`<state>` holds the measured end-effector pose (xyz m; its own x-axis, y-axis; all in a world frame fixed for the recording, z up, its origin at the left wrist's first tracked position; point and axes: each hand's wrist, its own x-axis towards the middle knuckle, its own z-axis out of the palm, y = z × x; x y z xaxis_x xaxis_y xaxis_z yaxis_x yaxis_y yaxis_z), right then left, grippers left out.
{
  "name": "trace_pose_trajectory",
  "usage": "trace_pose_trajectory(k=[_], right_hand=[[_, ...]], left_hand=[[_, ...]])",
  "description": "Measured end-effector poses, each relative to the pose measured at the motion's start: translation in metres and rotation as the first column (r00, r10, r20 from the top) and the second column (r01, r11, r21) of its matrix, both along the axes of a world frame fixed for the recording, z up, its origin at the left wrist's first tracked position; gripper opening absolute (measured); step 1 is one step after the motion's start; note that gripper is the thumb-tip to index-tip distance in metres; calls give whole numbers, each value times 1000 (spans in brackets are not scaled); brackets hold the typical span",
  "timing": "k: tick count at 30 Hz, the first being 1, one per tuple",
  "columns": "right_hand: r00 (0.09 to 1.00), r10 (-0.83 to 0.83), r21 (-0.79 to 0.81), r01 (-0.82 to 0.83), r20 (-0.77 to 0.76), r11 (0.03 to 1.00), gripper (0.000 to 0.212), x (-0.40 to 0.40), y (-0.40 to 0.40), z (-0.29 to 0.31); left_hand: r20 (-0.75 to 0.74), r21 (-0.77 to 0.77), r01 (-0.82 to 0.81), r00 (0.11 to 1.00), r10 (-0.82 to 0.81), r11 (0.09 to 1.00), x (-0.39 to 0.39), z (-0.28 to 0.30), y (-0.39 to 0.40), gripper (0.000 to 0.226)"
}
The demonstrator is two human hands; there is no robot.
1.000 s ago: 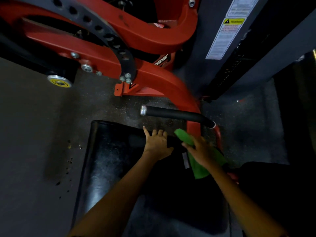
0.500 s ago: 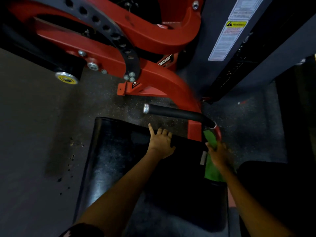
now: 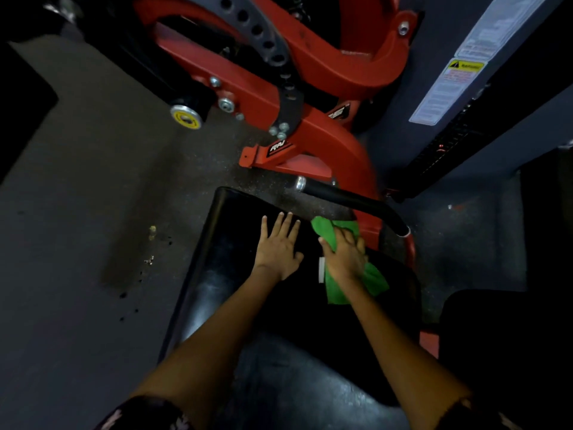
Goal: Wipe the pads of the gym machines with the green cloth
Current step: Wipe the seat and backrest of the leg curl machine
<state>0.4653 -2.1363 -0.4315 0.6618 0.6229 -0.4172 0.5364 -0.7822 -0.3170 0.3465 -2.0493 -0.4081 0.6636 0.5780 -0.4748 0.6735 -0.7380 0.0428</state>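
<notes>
Both forearms enter from the bottom edge; the sleeves are cut off by the frame. The lighting is dim, and the near end of the black pad [image 3: 217, 293] merges into shadow, so its lower outline cannot be traced. A dark mass at lower right is too dark to identify.

The left hand [image 3: 277, 248] lies flat on the pad, palm down, fingers straight and slightly spread toward the far edge; it holds nothing. The right hand [image 3: 345, 256] lies on top of the green cloth [image 3: 356, 282], pressing it against the far right part of the pad. Its fingers bend over the cloth, but motion blur prevents telling whether they clutch it or only press it down. The cloth protrudes beyond the fingertips at the far side and trails out beside the wrist at the near side. A small white tag [image 3: 322, 270] shows on the pad between the two hands.

Just beyond the cloth, a black handle grip [image 3: 350, 200] with a metal end cap crosses above the pad's far right corner. The red machine frame [image 3: 328, 150] rises behind it, carrying a dark perforated adjustment plate [image 3: 266, 41]. A yellow-capped roller end [image 3: 186, 117] sits at the left over the speckled floor [image 3: 93, 212]. A warning label [image 3: 452, 85], its text illegible, is fixed to the grey shroud at upper right.
</notes>
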Motion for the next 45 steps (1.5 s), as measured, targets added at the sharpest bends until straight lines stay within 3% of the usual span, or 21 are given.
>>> trace_pose_trajectory(k=[5,9,18,23,27,28,31,33,35,39,40,41,44,45], right_hand=[[972,233,111,-234,18,966,55,-54,50,21],[906,409,111,-421,112,900,57,-93,81,35],[569,742,-27,-787,353,617,62,-148,91,31],[695,653,-43,-674,302,738,59,-181,85,38],[422,832,-96,-871,359,483,57,-203,51,34],[415,837,-92,-876,358,474,57,-197,56,36],[624,721,-71,-739,302,670,56,-188,75,41],[658,689,-81,-703,303,707,56,-208,65,45],[567,762,-91,-780,313,619,57,-241,31,47],[268,917,-133,-939,295,318,59,-261,-17,47],[246,921,-128,-947,302,295,62,-253,-13,47],[276,912,-122,-938,303,324,63,-245,-7,47],[507,813,-70,-835,287,546,57,-248,-9,48],[530,796,-57,-821,291,568,57,-262,-19,48]], left_hand=[[44,33,-157,987,156,987,-49,13,18,72],[80,-16,-294,952,294,956,-89,16,24,69],[159,-154,-547,808,567,823,-179,12,-12,67],[201,-251,-624,714,670,740,-215,8,-49,69],[225,-333,-674,622,750,659,-244,3,-88,70],[229,-345,-682,605,763,645,-252,1,-99,70],[231,-360,-696,579,782,622,-272,0,-124,70],[235,-367,-712,552,800,599,-285,-1,-139,71],[227,-369,-736,521,823,568,-298,-1,-154,72],[221,-351,-788,455,862,506,-315,1,-183,77],[227,-358,-786,450,864,504,-320,3,-189,79],[230,-377,-777,448,864,504,-325,3,-194,83],[267,-418,-745,446,854,520,-339,5,-216,101],[294,-473,-742,375,879,475,-341,6,-223,101]])
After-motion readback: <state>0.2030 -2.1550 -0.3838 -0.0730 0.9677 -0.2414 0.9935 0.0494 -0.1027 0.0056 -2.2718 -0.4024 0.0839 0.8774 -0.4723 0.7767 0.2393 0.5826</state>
